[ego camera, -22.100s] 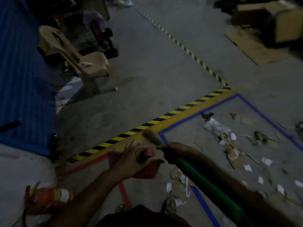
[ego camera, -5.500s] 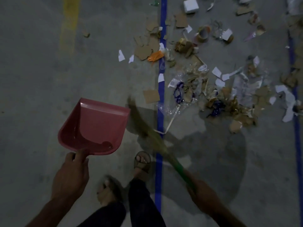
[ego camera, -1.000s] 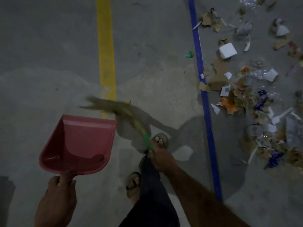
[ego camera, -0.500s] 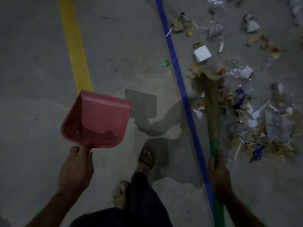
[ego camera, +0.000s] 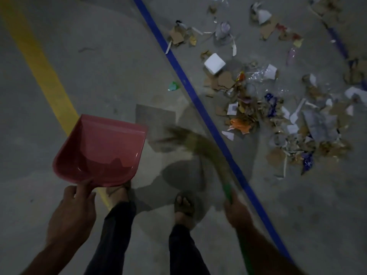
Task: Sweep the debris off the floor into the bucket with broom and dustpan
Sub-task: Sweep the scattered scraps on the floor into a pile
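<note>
The left hand [ego camera: 72,213] grips the rear edge of the red dustpan [ego camera: 101,149], thumb over the rim, holding it with its open mouth pointing away from the person, above the grey floor [ego camera: 111,62]. The pan looks empty. The right hand [ego camera: 237,211] is closed around the green handle of the broom [ego camera: 200,144]; its straw bristles are blurred and sweep out leftward, just left of the blue tape line [ego camera: 186,84] and just right of the dustpan's front edge. The debris [ego camera: 264,108] lies across the blue line from the pan: cardboard scraps, torn paper, clear plastic, an orange piece and a white block [ego camera: 214,63], scattered in a loose heap. One small green scrap [ego camera: 173,86] sits alone on the near side of the line. A yellow stripe [ego camera: 43,76] runs diagonally under the dustpan. Two sandalled feet stand between the hands, the left foot [ego camera: 119,195] just below the pan. The bucket is out of view.
</note>
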The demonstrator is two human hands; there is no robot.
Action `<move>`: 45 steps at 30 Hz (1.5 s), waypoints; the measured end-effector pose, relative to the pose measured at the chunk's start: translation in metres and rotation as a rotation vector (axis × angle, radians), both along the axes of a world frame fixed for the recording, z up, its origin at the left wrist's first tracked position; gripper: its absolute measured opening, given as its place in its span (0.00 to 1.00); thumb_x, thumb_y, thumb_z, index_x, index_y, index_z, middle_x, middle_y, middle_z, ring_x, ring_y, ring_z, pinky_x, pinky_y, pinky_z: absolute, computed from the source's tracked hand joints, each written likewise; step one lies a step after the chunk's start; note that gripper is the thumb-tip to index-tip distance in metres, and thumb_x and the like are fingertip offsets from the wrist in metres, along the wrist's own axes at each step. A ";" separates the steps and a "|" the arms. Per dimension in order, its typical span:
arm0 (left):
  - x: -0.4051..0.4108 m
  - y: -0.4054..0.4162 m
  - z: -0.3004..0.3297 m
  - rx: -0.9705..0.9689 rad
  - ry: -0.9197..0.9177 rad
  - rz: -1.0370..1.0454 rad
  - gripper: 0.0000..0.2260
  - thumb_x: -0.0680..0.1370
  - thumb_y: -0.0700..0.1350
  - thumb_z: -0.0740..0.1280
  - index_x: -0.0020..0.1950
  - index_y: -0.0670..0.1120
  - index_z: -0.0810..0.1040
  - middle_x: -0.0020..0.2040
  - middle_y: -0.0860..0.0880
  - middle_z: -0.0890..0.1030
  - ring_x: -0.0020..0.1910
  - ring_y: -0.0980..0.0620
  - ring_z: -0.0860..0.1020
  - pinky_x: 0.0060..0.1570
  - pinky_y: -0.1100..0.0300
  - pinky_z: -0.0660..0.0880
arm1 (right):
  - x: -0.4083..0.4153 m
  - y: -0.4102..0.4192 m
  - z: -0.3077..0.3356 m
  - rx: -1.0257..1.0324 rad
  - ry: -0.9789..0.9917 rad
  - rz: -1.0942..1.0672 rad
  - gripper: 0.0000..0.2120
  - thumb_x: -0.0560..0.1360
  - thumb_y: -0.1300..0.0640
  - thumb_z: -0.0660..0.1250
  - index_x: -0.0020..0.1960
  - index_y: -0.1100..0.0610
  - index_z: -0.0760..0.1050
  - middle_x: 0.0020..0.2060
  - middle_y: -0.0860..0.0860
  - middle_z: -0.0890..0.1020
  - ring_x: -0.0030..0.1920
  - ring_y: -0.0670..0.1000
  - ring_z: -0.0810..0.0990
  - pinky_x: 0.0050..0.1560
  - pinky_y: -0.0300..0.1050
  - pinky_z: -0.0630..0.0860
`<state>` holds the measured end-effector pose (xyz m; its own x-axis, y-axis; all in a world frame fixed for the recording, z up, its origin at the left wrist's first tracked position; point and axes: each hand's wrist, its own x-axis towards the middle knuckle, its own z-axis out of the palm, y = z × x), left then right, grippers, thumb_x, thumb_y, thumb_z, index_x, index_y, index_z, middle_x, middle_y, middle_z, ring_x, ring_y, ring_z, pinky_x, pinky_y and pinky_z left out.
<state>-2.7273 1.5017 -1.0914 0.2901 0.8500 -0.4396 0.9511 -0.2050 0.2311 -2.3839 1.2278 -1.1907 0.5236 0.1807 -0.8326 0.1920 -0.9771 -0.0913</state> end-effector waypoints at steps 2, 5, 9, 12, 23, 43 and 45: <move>0.000 0.020 -0.001 0.017 -0.007 -0.014 0.15 0.81 0.45 0.62 0.67 0.54 0.69 0.53 0.42 0.71 0.41 0.34 0.78 0.35 0.44 0.76 | 0.035 -0.007 0.007 -0.039 -0.107 -0.093 0.28 0.82 0.47 0.57 0.79 0.48 0.54 0.45 0.57 0.79 0.41 0.58 0.81 0.46 0.57 0.82; -0.005 0.047 0.000 0.017 -0.028 -0.024 0.14 0.81 0.45 0.62 0.67 0.53 0.69 0.53 0.42 0.71 0.41 0.34 0.77 0.34 0.46 0.75 | 0.047 -0.006 0.042 -0.061 -0.229 -0.166 0.29 0.82 0.46 0.57 0.80 0.44 0.50 0.45 0.58 0.80 0.41 0.61 0.81 0.46 0.61 0.81; -0.013 0.082 0.013 -0.008 -0.025 -0.047 0.16 0.80 0.43 0.65 0.66 0.54 0.69 0.50 0.44 0.71 0.40 0.34 0.77 0.33 0.47 0.74 | 0.001 0.023 0.117 0.073 -0.331 -0.152 0.29 0.82 0.52 0.61 0.79 0.41 0.54 0.46 0.61 0.81 0.34 0.57 0.76 0.39 0.49 0.74; -0.028 0.109 0.025 -0.026 -0.017 -0.020 0.16 0.79 0.44 0.66 0.65 0.55 0.69 0.50 0.45 0.71 0.40 0.34 0.78 0.33 0.49 0.72 | -0.038 0.037 0.107 0.216 -0.379 -0.057 0.32 0.77 0.55 0.68 0.73 0.33 0.60 0.48 0.60 0.84 0.33 0.54 0.76 0.40 0.51 0.77; -0.068 0.188 0.016 -0.009 -0.015 -0.012 0.21 0.77 0.42 0.69 0.68 0.54 0.71 0.52 0.44 0.73 0.40 0.35 0.81 0.35 0.49 0.75 | -0.128 0.277 0.028 0.228 0.126 0.796 0.28 0.81 0.46 0.52 0.77 0.31 0.46 0.53 0.58 0.79 0.50 0.62 0.80 0.48 0.52 0.75; 0.159 0.301 -0.018 -0.064 -0.058 -0.367 0.14 0.81 0.47 0.61 0.67 0.52 0.69 0.48 0.48 0.69 0.36 0.40 0.75 0.30 0.50 0.74 | 0.144 0.253 -0.006 0.138 -0.177 -0.649 0.26 0.84 0.53 0.55 0.80 0.45 0.51 0.43 0.59 0.78 0.36 0.57 0.79 0.33 0.50 0.78; 0.185 0.307 -0.017 -0.063 -0.067 -0.404 0.14 0.81 0.48 0.60 0.67 0.52 0.69 0.48 0.47 0.69 0.37 0.39 0.75 0.31 0.49 0.74 | 0.153 0.241 0.013 0.144 -0.253 -0.675 0.26 0.84 0.51 0.55 0.80 0.45 0.52 0.42 0.57 0.78 0.38 0.59 0.80 0.35 0.52 0.79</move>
